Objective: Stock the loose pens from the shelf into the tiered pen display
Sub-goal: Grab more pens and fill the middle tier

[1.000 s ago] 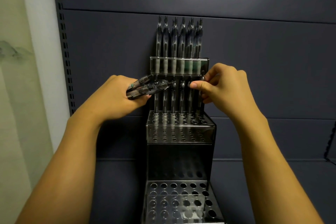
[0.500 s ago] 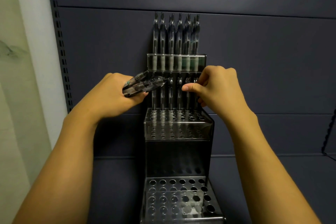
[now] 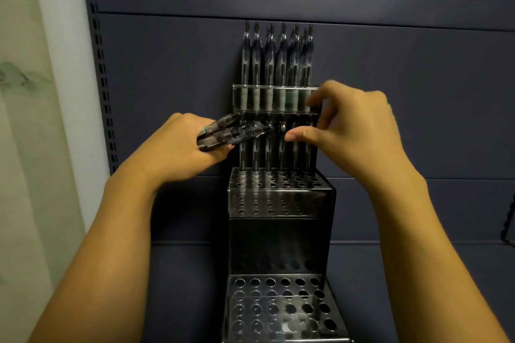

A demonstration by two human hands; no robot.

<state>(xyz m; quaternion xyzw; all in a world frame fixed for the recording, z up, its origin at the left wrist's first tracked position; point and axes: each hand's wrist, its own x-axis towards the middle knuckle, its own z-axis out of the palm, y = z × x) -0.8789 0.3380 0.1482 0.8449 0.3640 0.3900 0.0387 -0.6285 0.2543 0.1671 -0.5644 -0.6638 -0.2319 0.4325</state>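
A clear tiered pen display point(image 3: 280, 203) stands against the dark back panel. Its top tier holds several upright pens point(image 3: 278, 55). A second row of pens point(image 3: 267, 156) fills the back holes of the middle tier. The bottom tier point(image 3: 278, 306) shows only bare holes. My left hand point(image 3: 178, 150) grips a bundle of loose pens point(image 3: 231, 133), tips pointing right toward the display. My right hand point(image 3: 359, 133) hovers at the right end of the middle row. Its fingers are spread and blurred, its thumb points left near the pen tops, and it holds nothing.
The dark shelf back panel point(image 3: 418, 92) runs behind everything. A slotted upright rail point(image 3: 100, 78) and a pale wall point(image 3: 33, 119) lie to the left. The shelf floor point(image 3: 189, 287) extends on both sides of the display's base.
My right hand was pinching a pen at the right end of the middle row; its fingers have now opened and lifted off it. My left hand keeps its bundle in about the same place.
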